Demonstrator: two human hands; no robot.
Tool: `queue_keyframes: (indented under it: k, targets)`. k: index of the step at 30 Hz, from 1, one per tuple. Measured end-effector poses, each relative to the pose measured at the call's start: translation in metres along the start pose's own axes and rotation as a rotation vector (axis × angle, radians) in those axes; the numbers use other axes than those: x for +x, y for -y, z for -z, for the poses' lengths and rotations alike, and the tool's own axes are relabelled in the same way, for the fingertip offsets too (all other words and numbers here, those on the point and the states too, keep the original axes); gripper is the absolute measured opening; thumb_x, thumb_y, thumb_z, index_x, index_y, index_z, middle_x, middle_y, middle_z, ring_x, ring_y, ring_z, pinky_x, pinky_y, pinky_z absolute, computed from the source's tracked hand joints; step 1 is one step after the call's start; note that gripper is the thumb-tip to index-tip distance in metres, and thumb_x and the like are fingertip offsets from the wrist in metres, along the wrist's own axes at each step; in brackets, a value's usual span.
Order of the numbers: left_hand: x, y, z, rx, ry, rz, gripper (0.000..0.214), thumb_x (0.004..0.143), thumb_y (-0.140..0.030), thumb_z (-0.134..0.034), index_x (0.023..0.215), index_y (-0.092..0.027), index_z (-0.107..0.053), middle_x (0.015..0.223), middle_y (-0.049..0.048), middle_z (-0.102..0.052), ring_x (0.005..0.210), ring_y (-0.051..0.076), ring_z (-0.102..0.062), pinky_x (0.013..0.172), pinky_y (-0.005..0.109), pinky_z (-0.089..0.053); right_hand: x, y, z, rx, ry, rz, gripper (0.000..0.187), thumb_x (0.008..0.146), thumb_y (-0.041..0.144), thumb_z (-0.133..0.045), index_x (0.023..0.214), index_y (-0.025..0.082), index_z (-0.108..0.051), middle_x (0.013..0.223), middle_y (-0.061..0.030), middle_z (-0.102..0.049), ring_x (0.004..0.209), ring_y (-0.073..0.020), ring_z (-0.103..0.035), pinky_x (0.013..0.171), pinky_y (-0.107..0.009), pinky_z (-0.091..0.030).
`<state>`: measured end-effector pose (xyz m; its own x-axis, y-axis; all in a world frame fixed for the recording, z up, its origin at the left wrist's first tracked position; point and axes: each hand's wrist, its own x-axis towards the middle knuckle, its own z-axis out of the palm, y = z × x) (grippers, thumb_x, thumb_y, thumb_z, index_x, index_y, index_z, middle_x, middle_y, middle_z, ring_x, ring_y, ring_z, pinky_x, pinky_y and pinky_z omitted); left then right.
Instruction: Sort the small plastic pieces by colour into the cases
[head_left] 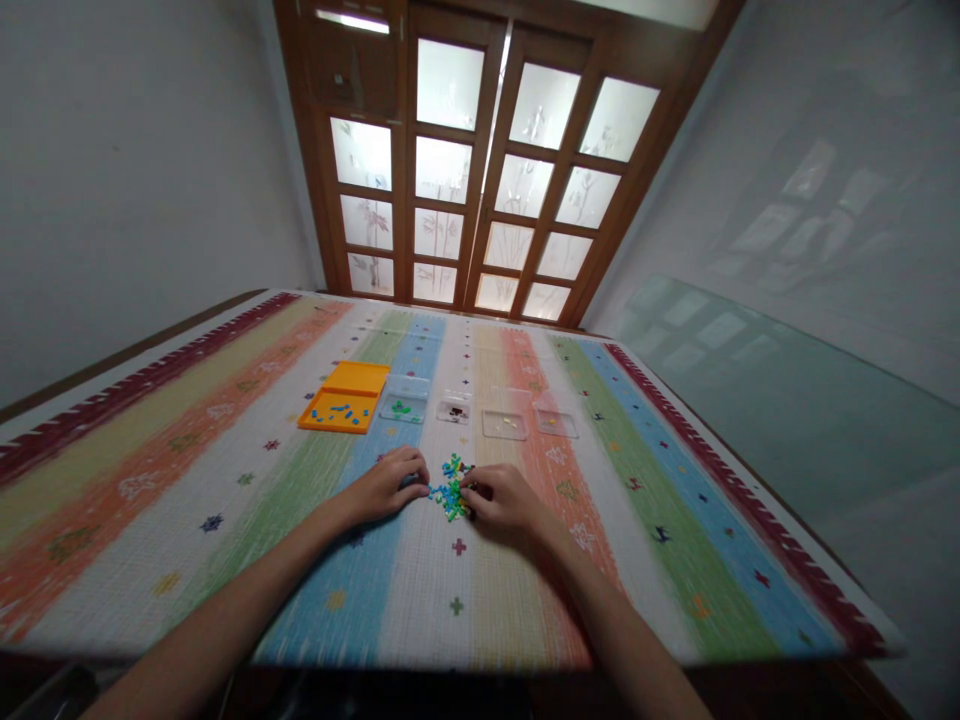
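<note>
A loose pile of small plastic pieces (451, 493), mostly green and blue with a few of other colours, lies on the striped tablecloth (427, 600). At its left edge is my left hand (386, 487), fingers curled and thumb near the index finger; whatever they hold is hidden. My right hand (504, 497) reaches into the right side of the pile, its thumb and fingertips closed together among the pieces. Any piece caught there is too small to make out.
Beyond the pile stands a row: an open orange case (346, 397) with blue pieces, a clear box (405, 402) with green pieces, another clear box (454, 408) with dark pieces, and two clear trays (502, 425) (556, 422) with few yellowish pieces. Wooden glazed doors (472, 150) stand behind.
</note>
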<state>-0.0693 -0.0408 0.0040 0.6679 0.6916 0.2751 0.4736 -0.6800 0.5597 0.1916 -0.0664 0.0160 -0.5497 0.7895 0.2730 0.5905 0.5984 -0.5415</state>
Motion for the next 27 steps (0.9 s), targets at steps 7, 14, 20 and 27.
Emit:
queue_keyframes:
  k: [7, 14, 20, 27]
  targets:
    - [-0.001, 0.000, -0.004, 0.011, -0.003, -0.014, 0.010, 0.094, -0.025, -0.059, 0.095, -0.020, -0.068, 0.097, 0.0051, -0.065, 0.096, 0.021, -0.060, 0.090, 0.035, -0.047, 0.000, -0.002, 0.000, 0.015, -0.002, 0.010, 0.015, 0.089, 0.014, -0.062, 0.085, 0.017, -0.076, 0.073, -0.0031, -0.072, 0.063, -0.0122, -0.059, 0.065, -0.023, -0.040]
    - [-0.003, 0.016, 0.031, 0.099, -0.166, 0.012, 0.017, 0.096, -0.030, -0.054, 0.091, -0.021, -0.068, 0.095, 0.0056, -0.066, 0.093, 0.022, -0.061, 0.089, 0.037, -0.049, -0.001, -0.002, 0.000, 0.011, -0.003, -0.010, 0.017, 0.088, 0.015, -0.061, 0.086, 0.018, -0.077, 0.077, -0.0036, -0.074, 0.068, -0.0136, -0.064, 0.068, -0.024, -0.043]
    - [-0.013, 0.070, 0.095, 0.311, -0.567, 0.286, 0.024, 0.091, -0.041, -0.055, 0.085, -0.022, -0.069, 0.092, 0.0083, -0.071, 0.094, 0.027, -0.062, 0.092, 0.043, -0.050, -0.001, -0.003, 0.001, 0.016, 0.007, 0.005, 0.015, 0.088, 0.016, -0.061, 0.086, 0.018, -0.076, 0.077, -0.0041, -0.074, 0.069, -0.0146, -0.065, 0.067, -0.024, -0.043]
    - [-0.029, 0.115, 0.102, 0.443, -0.539, 0.427, 0.028, 0.082, -0.046, -0.058, 0.071, -0.024, -0.072, 0.079, 0.0109, -0.070, 0.083, 0.030, -0.061, 0.079, 0.044, -0.053, 0.000, -0.004, 0.001, 0.020, 0.005, 0.007, 0.016, 0.089, 0.016, -0.061, 0.087, 0.018, -0.077, 0.076, -0.0034, -0.074, 0.066, -0.0137, -0.064, 0.066, -0.023, -0.042]
